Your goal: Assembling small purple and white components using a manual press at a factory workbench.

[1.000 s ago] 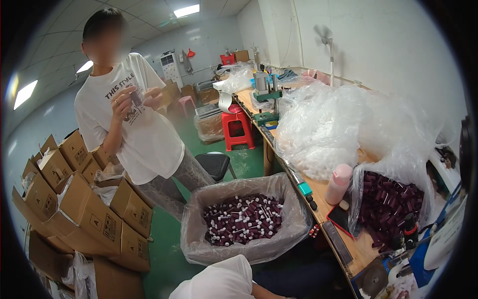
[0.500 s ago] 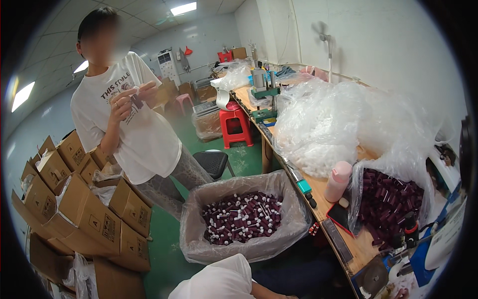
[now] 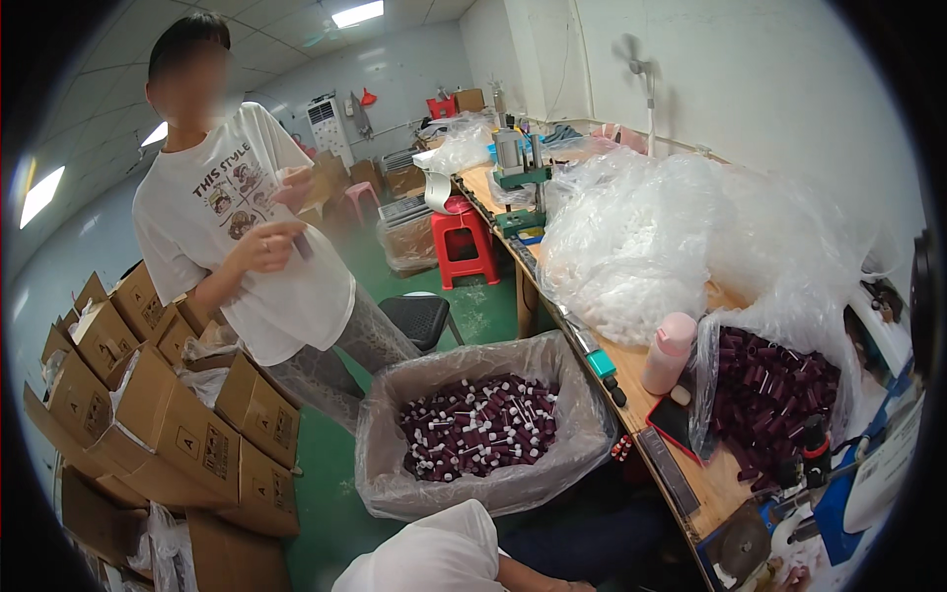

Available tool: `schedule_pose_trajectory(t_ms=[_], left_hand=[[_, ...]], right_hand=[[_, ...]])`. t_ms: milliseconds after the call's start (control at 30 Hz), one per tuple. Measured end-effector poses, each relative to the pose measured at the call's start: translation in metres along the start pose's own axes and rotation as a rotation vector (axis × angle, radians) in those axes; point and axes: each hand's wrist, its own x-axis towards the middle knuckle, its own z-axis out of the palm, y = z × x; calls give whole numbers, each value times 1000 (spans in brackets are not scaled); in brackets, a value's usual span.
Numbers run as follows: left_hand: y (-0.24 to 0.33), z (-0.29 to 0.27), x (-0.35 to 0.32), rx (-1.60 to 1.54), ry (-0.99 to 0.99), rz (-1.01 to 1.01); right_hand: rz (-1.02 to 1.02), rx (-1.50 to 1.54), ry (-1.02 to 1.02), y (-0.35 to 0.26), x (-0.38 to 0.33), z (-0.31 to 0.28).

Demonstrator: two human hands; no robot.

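Neither of my hands shows in the head view. A white sleeve (image 3: 424, 553), apparently of my left arm, rises from the lower edge, and its bare forearm (image 3: 533, 577) runs right until the frame cuts it off. Just beyond it stands a plastic-lined bin (image 3: 395, 498) with many dark purple tubes (image 3: 478, 429) with white ends. To the right, on the wooden workbench (image 3: 725, 483), loose purple tubes (image 3: 774, 395) spill from a clear bag. Across the bin a co-worker (image 3: 247, 217) stands with both hands raised before the chest, a small dark piece (image 3: 301, 247) by the fingers.
Open cardboard boxes (image 3: 187, 434) are stacked at left. A black stool (image 3: 419, 318) and a red stool (image 3: 464, 247) stand beyond the bin. The bench bears a bag of white parts (image 3: 631, 257), a pink bottle (image 3: 671, 353), a phone (image 3: 674, 424) and a green hand press (image 3: 521, 183).
The co-worker's hands have moved apart, one dropping lower with the dark piece near it. The view has shifted slightly; the white sleeve stays at the lower edge.
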Motion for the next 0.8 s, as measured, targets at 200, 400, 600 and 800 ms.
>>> schedule_pose_trajectory(t_ms=[200, 400, 600, 800], left_hand=[[-1, 11, 5, 30, 43, 7], [17, -3, 2, 11, 26, -24], [24, -29, -5, -6, -16, -105], [31, -57, -13, -10, -103, -133]], right_hand=[[-44, -15, 27, 12, 5, 1], [-273, 15, 66, 206, 52, 21], [8, 562, -110, 140, 24, 16], [41, 328, 92, 60, -12, 35]])
